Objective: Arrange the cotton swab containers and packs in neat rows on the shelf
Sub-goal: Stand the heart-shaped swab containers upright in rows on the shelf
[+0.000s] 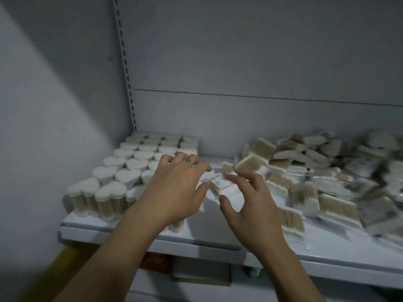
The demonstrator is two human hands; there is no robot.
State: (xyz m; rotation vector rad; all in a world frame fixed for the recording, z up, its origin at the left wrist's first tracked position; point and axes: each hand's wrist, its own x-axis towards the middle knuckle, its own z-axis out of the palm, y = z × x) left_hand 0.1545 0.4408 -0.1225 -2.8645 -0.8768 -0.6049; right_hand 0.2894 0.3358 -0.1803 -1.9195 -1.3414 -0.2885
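left hand (176, 188): fingers spread, thumb by the pack (220, 186), not gripping
right hand (250, 203): splayed over the pack, grip too blurry to call
pack: on the shelf (218, 238), between both hands
heart containers (122, 171): tidy rows, left
loose packs (316, 171): heap, right

A plain grey wall (43, 94) meets a slotted metal upright (125, 62) and a dim grey back panel (261, 51).
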